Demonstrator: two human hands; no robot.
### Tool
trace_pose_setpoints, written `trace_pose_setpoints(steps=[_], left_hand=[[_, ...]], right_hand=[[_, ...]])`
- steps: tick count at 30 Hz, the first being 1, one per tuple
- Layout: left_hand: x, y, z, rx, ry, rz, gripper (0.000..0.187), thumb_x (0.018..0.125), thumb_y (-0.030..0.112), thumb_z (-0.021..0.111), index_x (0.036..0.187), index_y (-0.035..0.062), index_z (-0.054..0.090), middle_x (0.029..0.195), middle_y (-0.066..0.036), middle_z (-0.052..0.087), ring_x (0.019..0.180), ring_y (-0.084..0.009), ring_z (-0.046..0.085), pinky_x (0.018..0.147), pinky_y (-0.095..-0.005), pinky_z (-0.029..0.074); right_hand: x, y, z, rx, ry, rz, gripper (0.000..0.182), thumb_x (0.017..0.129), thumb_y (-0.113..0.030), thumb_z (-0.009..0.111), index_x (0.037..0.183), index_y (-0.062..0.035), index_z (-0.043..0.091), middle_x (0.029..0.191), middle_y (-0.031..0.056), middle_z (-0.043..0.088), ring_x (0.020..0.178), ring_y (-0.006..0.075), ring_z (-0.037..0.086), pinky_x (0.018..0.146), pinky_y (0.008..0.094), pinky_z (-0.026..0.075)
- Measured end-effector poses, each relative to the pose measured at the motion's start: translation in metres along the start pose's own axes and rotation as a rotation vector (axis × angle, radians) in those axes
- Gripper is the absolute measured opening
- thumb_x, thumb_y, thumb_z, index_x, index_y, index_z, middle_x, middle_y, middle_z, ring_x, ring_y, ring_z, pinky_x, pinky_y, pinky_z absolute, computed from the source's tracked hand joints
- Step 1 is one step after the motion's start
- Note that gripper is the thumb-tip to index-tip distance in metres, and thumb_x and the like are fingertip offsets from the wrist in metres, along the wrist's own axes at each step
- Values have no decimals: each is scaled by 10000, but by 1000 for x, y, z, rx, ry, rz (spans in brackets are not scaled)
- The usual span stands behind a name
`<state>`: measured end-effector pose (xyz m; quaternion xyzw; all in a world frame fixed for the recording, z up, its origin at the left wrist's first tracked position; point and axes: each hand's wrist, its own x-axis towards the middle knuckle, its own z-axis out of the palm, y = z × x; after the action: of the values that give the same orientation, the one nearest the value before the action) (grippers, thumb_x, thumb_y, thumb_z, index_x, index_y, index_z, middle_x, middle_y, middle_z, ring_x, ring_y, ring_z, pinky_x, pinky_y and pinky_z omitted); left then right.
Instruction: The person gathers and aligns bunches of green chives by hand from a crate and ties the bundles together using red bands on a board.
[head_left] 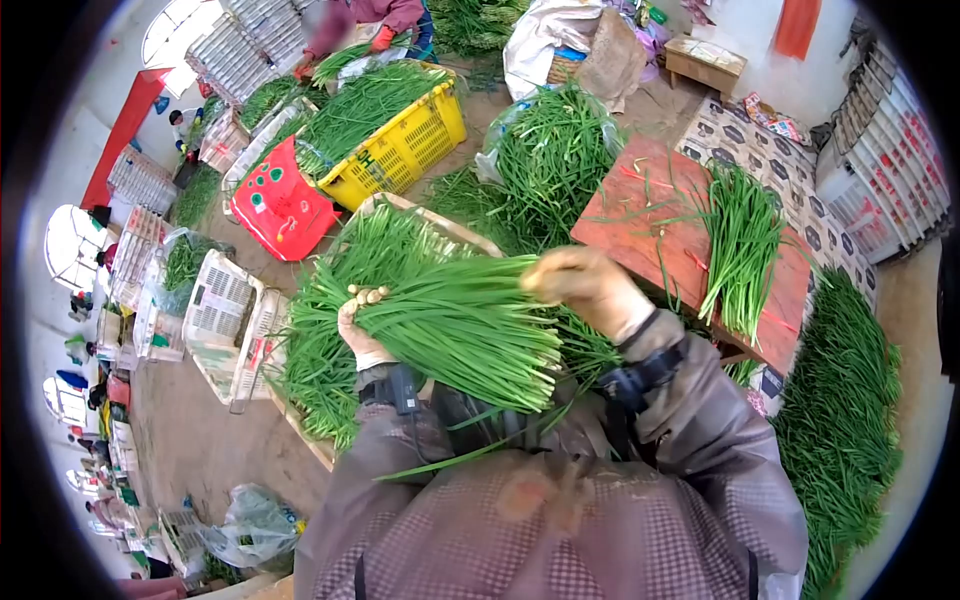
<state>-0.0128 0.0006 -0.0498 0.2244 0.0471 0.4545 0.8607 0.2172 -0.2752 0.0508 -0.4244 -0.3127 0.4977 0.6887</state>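
Note:
A thick bunch of garlic chives (470, 325) lies across the space in front of my chest, its pale cut ends fanned to the right. My left hand (362, 325) is wrapped round its leafy side, with the fingers curled over the top. At the upper right of the bunch, my right hand (585, 288) pinches a few stalks by their ends; its fingertips are slightly blurred. Beneath the bunch is a crate (470, 236) heaped with loose garlic chives (375, 240). A long loose leaf (440, 463) hangs over my lap.
On the right, a reddish board (640, 205) carries a gathered bunch of chives (742, 245). A long chive pile (840, 420) lies beyond it. A yellow crate (400, 140), a red bag (285, 205) and a white crate (222, 315) stand left. Another person with red gloves (383, 38) works behind.

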Motion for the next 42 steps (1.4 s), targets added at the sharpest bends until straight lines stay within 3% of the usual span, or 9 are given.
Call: trace_pose_setpoints(steps=[3, 5, 8, 9, 11, 13, 20, 33, 42], left_hand=[[1, -1, -12, -22, -25, -2, 229, 796, 124, 622, 1007, 55, 566, 794, -8, 607, 768, -169, 574, 898, -365, 459], [0, -2, -19, -8, -39, 9, 234, 799, 141, 632, 1006, 54, 568, 794, -5, 607, 775, -168, 573, 902, -370, 456], [2, -2, -29, 28, -53, 38, 264, 805, 183, 651, 1014, 46, 566, 782, -1, 588, 783, -174, 563, 917, -391, 445], [2, -4, -28, 10, -46, 40, 247, 792, 160, 636, 1006, 54, 573, 779, -10, 591, 775, -178, 561, 907, -390, 451], [-1, -4, -24, -20, -29, 49, 229, 767, 116, 606, 990, 70, 588, 772, -27, 596, 759, -187, 558, 886, -387, 464], [-3, -2, -26, -10, -18, 80, 230, 767, 114, 603, 991, 69, 585, 760, -26, 591, 755, -189, 559, 881, -388, 461], [4, -5, -30, -1, -4, 125, 222, 766, 116, 601, 981, 65, 580, 716, -24, 572, 730, -195, 553, 859, -389, 452], [7, -3, -42, -7, -45, 111, 222, 767, 134, 594, 976, 61, 599, 735, -35, 577, 734, -196, 548, 859, -392, 446], [4, 0, -27, -61, 1, 74, 229, 757, 117, 588, 980, 63, 589, 717, -28, 543, 720, -192, 513, 867, -387, 440]], right_hand=[[-26, -9, -54, 95, -25, -66, 207, 887, -163, 639, 995, 4, 698, 810, 62, 653, 710, 133, 566, 693, 293, 455], [-41, -8, -73, -433, 9, 295, 323, 908, -283, 632, 1044, 0, 711, 898, 84, 711, 762, 157, 637, 735, 317, 512], [-51, 12, -57, -882, -343, 659, 475, 910, -422, 629, 1152, -16, 685, 1068, 82, 718, 916, 161, 668, 846, 308, 520], [-59, 31, -50, -755, -404, 619, 603, 888, -531, 614, 1205, -19, 651, 1129, 110, 689, 1019, 200, 624, 923, 317, 474], [-63, 53, -33, -534, -406, 518, 586, 906, -426, 641, 1279, 23, 579, 1242, 125, 629, 1147, 178, 556, 1017, 315, 403], [-71, 74, -6, 100, -12, 464, 523, 890, -317, 669, 1275, 25, 578, 1226, 120, 635, 1143, 180, 560, 1018, 340, 404], [-52, 85, 28, 453, 246, 326, 403, 850, -51, 630, 1238, 43, 573, 1146, 108, 663, 1035, 203, 626, 966, 348, 459], [-57, 78, 28, 59, 240, 379, 401, 817, -65, 701, 1181, 67, 599, 1071, 122, 681, 927, 197, 639, 879, 318, 500], [-72, 79, -59, -664, 251, 221, 237, 763, -196, 727, 906, -7, 725, 897, 108, 710, 834, 188, 647, 779, 320, 501]])
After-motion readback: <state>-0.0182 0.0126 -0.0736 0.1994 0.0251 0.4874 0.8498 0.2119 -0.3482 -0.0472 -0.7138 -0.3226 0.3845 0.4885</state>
